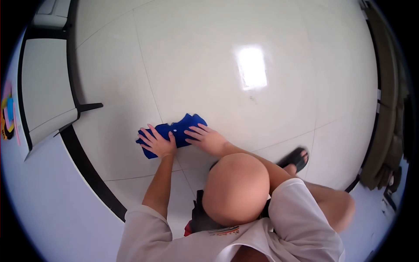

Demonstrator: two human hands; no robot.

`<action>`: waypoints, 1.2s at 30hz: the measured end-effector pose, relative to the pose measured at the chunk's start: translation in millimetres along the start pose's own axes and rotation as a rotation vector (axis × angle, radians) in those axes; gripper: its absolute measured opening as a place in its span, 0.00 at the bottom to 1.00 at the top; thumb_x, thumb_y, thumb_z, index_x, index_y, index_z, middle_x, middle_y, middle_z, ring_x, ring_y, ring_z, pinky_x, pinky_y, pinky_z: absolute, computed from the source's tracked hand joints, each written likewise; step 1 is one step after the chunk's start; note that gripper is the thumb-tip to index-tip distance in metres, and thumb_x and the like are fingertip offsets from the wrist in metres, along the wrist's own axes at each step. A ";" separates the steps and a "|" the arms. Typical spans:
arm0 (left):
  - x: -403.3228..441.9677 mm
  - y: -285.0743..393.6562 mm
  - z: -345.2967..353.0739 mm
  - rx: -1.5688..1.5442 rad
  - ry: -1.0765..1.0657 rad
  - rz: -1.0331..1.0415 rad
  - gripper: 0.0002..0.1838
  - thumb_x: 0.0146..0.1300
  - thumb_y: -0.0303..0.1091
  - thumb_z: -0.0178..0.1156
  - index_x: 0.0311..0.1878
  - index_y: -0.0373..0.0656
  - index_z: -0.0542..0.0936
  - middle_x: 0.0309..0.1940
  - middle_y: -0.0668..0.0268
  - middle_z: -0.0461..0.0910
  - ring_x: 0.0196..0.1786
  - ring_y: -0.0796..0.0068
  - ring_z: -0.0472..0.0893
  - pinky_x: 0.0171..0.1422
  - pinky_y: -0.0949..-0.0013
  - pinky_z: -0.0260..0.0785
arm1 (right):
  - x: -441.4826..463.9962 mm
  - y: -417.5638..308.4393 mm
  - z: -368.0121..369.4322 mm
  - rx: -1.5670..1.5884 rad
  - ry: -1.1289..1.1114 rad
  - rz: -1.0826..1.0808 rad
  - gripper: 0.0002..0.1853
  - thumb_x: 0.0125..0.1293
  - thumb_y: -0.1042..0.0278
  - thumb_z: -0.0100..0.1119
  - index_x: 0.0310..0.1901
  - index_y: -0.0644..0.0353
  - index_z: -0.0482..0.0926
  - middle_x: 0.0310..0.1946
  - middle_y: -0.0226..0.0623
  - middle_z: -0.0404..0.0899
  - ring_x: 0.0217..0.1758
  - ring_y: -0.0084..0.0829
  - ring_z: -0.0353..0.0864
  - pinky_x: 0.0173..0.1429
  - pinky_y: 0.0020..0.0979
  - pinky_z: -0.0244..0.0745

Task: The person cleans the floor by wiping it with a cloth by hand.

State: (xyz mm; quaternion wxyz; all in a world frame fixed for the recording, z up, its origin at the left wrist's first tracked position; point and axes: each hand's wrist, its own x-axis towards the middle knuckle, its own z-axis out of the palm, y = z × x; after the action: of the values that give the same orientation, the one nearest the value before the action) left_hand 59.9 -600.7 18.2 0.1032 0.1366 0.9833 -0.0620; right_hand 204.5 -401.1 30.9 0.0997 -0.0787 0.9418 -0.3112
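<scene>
A blue cloth (173,132) lies bunched on the pale tiled floor, its far edge uneven. Flat on its left part rests my left hand (158,143), fingers spread. My right hand (208,139) presses on the cloth's right end with its fingers stretched out and apart. Both palms bear down from above, and neither hand grips the cloth. A small white spot shows on the cloth between the hands.
White furniture (49,83) with a black frame stands at the left, one black foot (91,106) jutting onto the floor (209,56). Small colourful items (9,111) sit at the far left. My sandalled foot (299,160) is at the right; brown furniture (377,96) lines the right edge.
</scene>
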 end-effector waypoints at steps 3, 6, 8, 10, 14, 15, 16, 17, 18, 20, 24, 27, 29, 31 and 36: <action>-4.0 2.3 2.0 -0.016 0.084 0.055 0.53 0.68 0.57 0.65 0.90 0.49 0.53 0.91 0.47 0.42 0.91 0.33 0.40 0.87 0.23 0.34 | -4.6 -12.6 1.1 0.028 0.008 0.063 0.26 0.77 0.61 0.57 0.75 0.46 0.80 0.86 0.33 0.64 0.89 0.38 0.59 0.92 0.51 0.49; -5.0 0.3 11.4 -0.040 0.157 0.084 0.54 0.67 0.57 0.64 0.90 0.48 0.52 0.91 0.46 0.42 0.90 0.32 0.41 0.87 0.22 0.33 | 0.0 -17.1 2.2 0.082 0.030 0.064 0.28 0.77 0.59 0.56 0.77 0.51 0.78 0.86 0.38 0.63 0.90 0.41 0.58 0.92 0.53 0.45; -5.3 -1.8 20.5 -0.025 0.216 0.098 0.51 0.70 0.59 0.60 0.91 0.50 0.53 0.91 0.48 0.45 0.90 0.31 0.44 0.86 0.21 0.37 | -0.3 -11.9 7.6 0.084 0.087 0.048 0.28 0.78 0.58 0.56 0.77 0.52 0.77 0.86 0.38 0.63 0.90 0.42 0.57 0.93 0.53 0.44; -4.8 -1.7 28.5 -0.018 0.233 0.067 0.50 0.72 0.60 0.59 0.91 0.50 0.52 0.91 0.48 0.45 0.90 0.32 0.43 0.86 0.21 0.37 | -0.5 -6.9 17.2 0.037 0.141 0.026 0.31 0.78 0.51 0.58 0.79 0.53 0.74 0.85 0.38 0.64 0.90 0.43 0.56 0.92 0.53 0.42; -14.4 11.7 44.1 -0.043 0.254 -0.163 0.48 0.79 0.65 0.51 0.91 0.51 0.49 0.91 0.45 0.44 0.90 0.31 0.45 0.84 0.19 0.41 | 7.1 14.6 17.1 -0.058 0.190 -0.037 0.37 0.78 0.42 0.58 0.80 0.53 0.72 0.84 0.35 0.66 0.89 0.40 0.57 0.92 0.52 0.43; -22.0 25.2 44.3 -0.054 0.237 -0.288 0.48 0.80 0.67 0.49 0.92 0.52 0.48 0.91 0.44 0.44 0.90 0.31 0.45 0.83 0.18 0.41 | 9.5 21.6 14.5 -0.086 0.193 -0.052 0.37 0.78 0.41 0.58 0.80 0.53 0.72 0.84 0.33 0.67 0.89 0.40 0.57 0.92 0.52 0.43; -30.1 42.4 46.4 -0.068 0.223 -0.413 0.48 0.80 0.69 0.46 0.92 0.54 0.47 0.90 0.43 0.44 0.90 0.30 0.45 0.83 0.17 0.42 | 14.1 29.6 9.6 -0.118 0.197 -0.069 0.36 0.78 0.40 0.58 0.80 0.53 0.73 0.83 0.32 0.68 0.88 0.40 0.57 0.92 0.52 0.43; -37.6 60.3 47.1 -0.087 0.211 -0.538 0.48 0.81 0.71 0.44 0.92 0.55 0.46 0.90 0.42 0.43 0.89 0.30 0.45 0.82 0.16 0.42 | 19.5 39.0 5.3 -0.144 0.194 -0.088 0.35 0.78 0.41 0.57 0.79 0.53 0.74 0.82 0.31 0.69 0.88 0.39 0.59 0.92 0.51 0.43; -42.9 75.4 50.6 -0.080 0.215 -0.583 0.47 0.81 0.74 0.40 0.92 0.58 0.45 0.90 0.39 0.43 0.89 0.27 0.46 0.80 0.13 0.43 | 26.5 49.4 0.1 -0.167 0.189 -0.106 0.34 0.79 0.42 0.56 0.78 0.53 0.75 0.82 0.30 0.71 0.87 0.39 0.60 0.92 0.50 0.42; -51.7 109.8 55.0 -0.045 0.169 -0.670 0.46 0.81 0.73 0.39 0.92 0.60 0.46 0.89 0.38 0.44 0.88 0.24 0.45 0.78 0.11 0.43 | 33.2 62.3 -15.2 -0.158 0.150 -0.097 0.31 0.80 0.42 0.54 0.76 0.52 0.78 0.79 0.28 0.74 0.86 0.37 0.62 0.93 0.49 0.42; -72.8 197.4 53.8 -0.063 0.120 -0.671 0.44 0.82 0.70 0.44 0.92 0.64 0.47 0.89 0.38 0.42 0.88 0.23 0.43 0.76 0.08 0.45 | 20.8 106.9 -52.8 -0.145 0.185 -0.057 0.25 0.80 0.42 0.54 0.64 0.47 0.88 0.69 0.23 0.83 0.81 0.31 0.70 0.92 0.50 0.41; -88.6 262.8 53.6 -0.092 0.064 -0.631 0.45 0.81 0.69 0.45 0.92 0.62 0.46 0.90 0.37 0.38 0.89 0.24 0.41 0.77 0.08 0.44 | -19.5 157.7 -63.9 -0.174 0.310 -0.110 0.20 0.74 0.49 0.62 0.62 0.45 0.89 0.66 0.21 0.84 0.79 0.28 0.72 0.91 0.48 0.48; -102.9 301.4 52.8 -0.119 0.028 -0.578 0.45 0.81 0.68 0.46 0.92 0.61 0.45 0.90 0.37 0.36 0.89 0.24 0.40 0.77 0.08 0.43 | -56.8 187.3 -82.8 -0.186 0.350 -0.112 0.21 0.70 0.52 0.66 0.62 0.44 0.88 0.67 0.20 0.83 0.80 0.27 0.71 0.91 0.46 0.51; -118.8 349.8 28.1 -0.163 -0.156 -0.520 0.47 0.82 0.70 0.40 0.92 0.59 0.38 0.90 0.39 0.28 0.90 0.27 0.32 0.80 0.11 0.35 | -90.4 212.5 -102.9 -0.173 0.300 -0.081 0.23 0.68 0.57 0.69 0.64 0.46 0.87 0.70 0.22 0.82 0.82 0.28 0.70 0.91 0.46 0.52; -196.4 448.6 27.4 -0.443 -0.259 -0.126 0.52 0.81 0.67 0.44 0.91 0.46 0.35 0.88 0.35 0.20 0.88 0.25 0.19 0.79 0.11 0.19 | -185.2 250.0 -145.5 -0.311 0.178 0.027 0.22 0.67 0.63 0.67 0.63 0.53 0.87 0.71 0.28 0.81 0.85 0.34 0.68 0.91 0.44 0.55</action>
State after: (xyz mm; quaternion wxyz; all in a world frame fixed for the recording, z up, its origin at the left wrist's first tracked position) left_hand 376.2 -226.8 -7.2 0.2515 0.0404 0.9580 0.1317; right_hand 327.8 -80.6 20.5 0.0066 -0.0528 0.9847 -0.1662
